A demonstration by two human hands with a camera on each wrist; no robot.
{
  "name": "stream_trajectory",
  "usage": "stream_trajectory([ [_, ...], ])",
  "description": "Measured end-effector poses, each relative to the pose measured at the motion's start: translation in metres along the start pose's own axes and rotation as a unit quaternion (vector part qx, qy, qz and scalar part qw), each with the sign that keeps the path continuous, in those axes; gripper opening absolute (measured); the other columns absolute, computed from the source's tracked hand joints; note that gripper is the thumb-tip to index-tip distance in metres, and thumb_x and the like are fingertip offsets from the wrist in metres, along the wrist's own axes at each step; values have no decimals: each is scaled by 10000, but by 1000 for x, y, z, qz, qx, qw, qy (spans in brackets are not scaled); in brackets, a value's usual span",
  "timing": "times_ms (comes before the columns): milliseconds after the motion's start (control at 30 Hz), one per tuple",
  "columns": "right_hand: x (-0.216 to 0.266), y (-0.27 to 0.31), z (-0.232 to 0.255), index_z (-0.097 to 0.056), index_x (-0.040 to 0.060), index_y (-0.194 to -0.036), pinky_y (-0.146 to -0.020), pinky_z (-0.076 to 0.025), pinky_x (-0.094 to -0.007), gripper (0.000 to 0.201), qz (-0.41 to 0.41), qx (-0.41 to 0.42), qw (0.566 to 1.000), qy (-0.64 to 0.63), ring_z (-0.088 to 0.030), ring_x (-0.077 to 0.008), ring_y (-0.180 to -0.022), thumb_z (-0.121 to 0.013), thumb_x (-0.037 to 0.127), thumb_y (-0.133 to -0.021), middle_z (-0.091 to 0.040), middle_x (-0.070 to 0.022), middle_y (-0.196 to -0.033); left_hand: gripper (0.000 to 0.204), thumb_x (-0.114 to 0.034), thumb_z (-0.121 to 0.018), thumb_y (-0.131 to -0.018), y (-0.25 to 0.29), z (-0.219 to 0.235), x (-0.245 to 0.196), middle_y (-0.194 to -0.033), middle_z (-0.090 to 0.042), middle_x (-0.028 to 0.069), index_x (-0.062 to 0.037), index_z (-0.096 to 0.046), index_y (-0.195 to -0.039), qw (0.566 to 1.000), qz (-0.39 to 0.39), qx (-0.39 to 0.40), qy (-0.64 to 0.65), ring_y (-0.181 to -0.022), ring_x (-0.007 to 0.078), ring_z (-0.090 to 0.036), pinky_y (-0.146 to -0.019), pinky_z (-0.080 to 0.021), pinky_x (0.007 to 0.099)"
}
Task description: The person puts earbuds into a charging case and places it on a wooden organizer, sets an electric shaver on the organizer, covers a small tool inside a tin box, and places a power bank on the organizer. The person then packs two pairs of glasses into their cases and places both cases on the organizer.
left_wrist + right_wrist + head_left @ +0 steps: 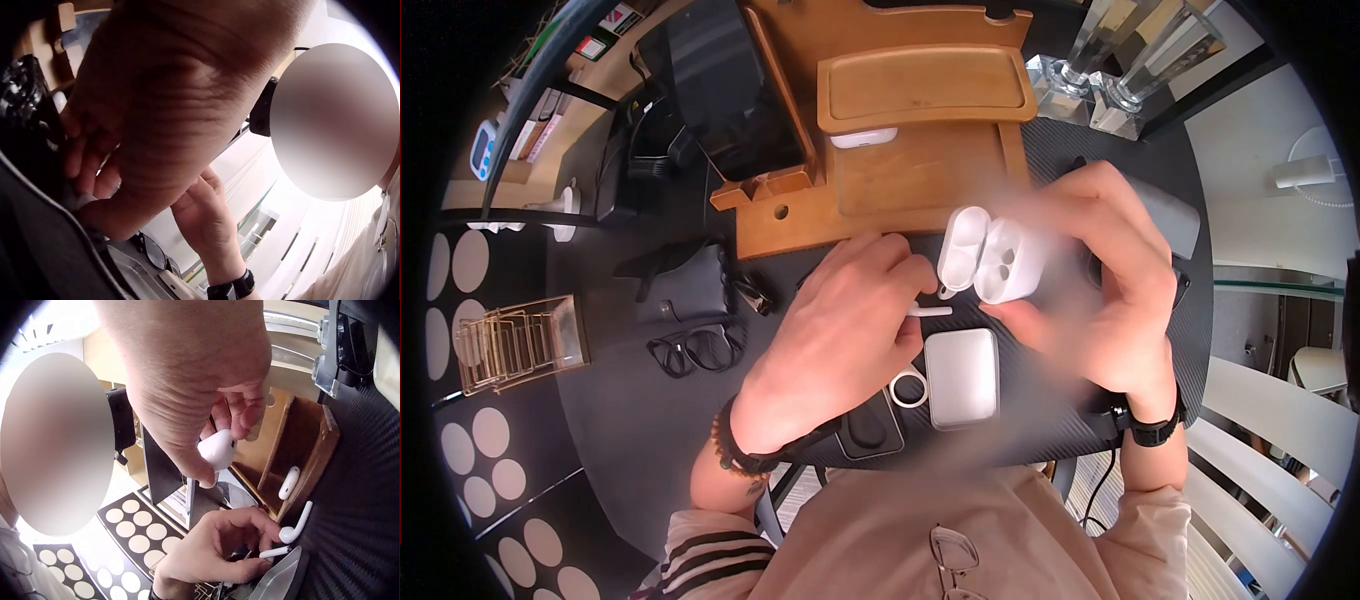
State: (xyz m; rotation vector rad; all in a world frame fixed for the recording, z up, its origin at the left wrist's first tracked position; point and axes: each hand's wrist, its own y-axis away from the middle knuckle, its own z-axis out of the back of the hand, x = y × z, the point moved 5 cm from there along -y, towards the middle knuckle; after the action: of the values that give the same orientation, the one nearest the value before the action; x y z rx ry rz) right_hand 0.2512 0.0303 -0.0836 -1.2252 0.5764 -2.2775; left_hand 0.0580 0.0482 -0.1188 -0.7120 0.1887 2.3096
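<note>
In the head view my right hand (1115, 280) holds a white earbud case (1012, 262) with its lid open and two hollows showing. The right wrist view shows the same case (219, 450) between thumb and fingers. To its left, my left hand (840, 310) pinches a white earbud (932, 311) whose stem sticks out past the fingertips. A second earbud (297, 525) lies on the dark ridged mat by the left fingertips. Nearer the body are a silver rounded box (962, 380), a white ring (908, 388) and a dark flat device (872, 430), partly covered by the left forearm.
A wooden desk stand (920, 180) stands behind the hands, with a white rounded case (863, 139) under its shelf. A dark tablet (715, 90) leans at its left. Folded eyeglasses (695, 350) and a black pouch (685, 285) lie left. Crystal trophies (1115, 95) stand back right.
</note>
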Motion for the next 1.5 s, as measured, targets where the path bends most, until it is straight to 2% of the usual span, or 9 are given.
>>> stream_trajectory([
  [133, 1, 0, 1, -725, -29, -1099, -714, -479, -316, 548, 15, 10, 1000, -7, -603, -210, -836, -931, 120, -613, -660, -114, -1004, 198, 14, -716, -747, 0, 16, -1, -931, -610, 123, -17, -697, -942, 995, -9, 6, 99, -937, 347, -609, -814, -503, 442],
  [200, 1, 2, 2, -724, -35, -1102, -714, -479, -315, 551, 18, 9, 1000, -5, -602, -209, -841, -931, 128, -618, -661, -119, -1011, 228, 61, -738, -693, 2, 44, -6, -863, -640, 103, -27, -749, -903, 983, -26, -48, 174, -748, 255, -655, -660, -516, 331],
  [333, 2, 0, 2, -730, -38, -1108, -711, -481, -318, 538, 39, 13, 999, 22, -605, -215, -839, -890, 82, -608, -664, -126, -1012, 262, 113, -718, -623, 11, 59, -5, -914, -636, 107, 0, -758, -856, 961, 14, -73, 268, -801, 194, -635, -737, -512, 285],
  [667, 4, 4, -9, -743, -39, -1053, -665, -466, -296, 507, 17, 47, 998, 25, -597, -200, -805, -860, 96, -578, -669, -124, -962, 322, 139, -713, -689, 12, 69, -28, -1007, -627, 183, 28, -766, -986, 981, -117, -138, 64, -794, 185, -641, -679, -523, 253],
  [800, 1, 9, -16, -743, -43, -1053, -654, -455, -284, 513, 25, 58, 998, 26, -592, -196, -797, -856, 90, -570, -671, -122, -957, 405, 172, -697, -665, 11, 59, -19, -1015, -621, 169, 2, -781, -1023, 966, -182, -163, 85, -786, 179, -621, -691, -507, 243],
  [867, -4, 20, -21, -734, -67, -1045, -647, -447, -280, 510, -1, -25, 1000, -14, -590, -193, -796, -849, 70, -568, -671, -136, -960, 412, 175, -696, -657, 9, 55, -16, -1018, -620, 168, -5, -783, -1018, 967, -183, -150, 96, -784, 179, -619, -691, -505, 242],
  [967, 9, 2, -13, -721, -92, -1053, -643, -444, -280, 521, 18, 67, 997, 44, -588, -193, -798, -847, 64, -572, -669, -154, -960, 411, 174, -702, -647, 8, 51, -19, -1015, -623, 165, -17, -786, -1001, 969, -175, -135, 109, -782, 179, -621, -686, -501, 239],
  [1333, 10, 1, -15, -715, -93, -1081, -648, -440, -273, 565, 30, 85, 995, 52, -579, -185, -789, -870, 78, -565, -662, -156, -979, 397, 116, -792, -661, 5, 56, -13, -1008, -685, 214, 39, -722, -1044, 970, -198, -105, 89, -764, 206, -659, -654, -515, 265],
  [1500, 7, 4, -16, -716, -93, -1077, -649, -438, -275, 563, 29, 80, 996, 40, -574, -180, -783, -868, 90, -567, -658, -148, -977, 531, -125, -961, -673, 5, 54, -20, -1027, -686, 216, 59, -695, -1094, 985, -161, -47, 43, -804, 230, -676, -664, -530, 281],
])
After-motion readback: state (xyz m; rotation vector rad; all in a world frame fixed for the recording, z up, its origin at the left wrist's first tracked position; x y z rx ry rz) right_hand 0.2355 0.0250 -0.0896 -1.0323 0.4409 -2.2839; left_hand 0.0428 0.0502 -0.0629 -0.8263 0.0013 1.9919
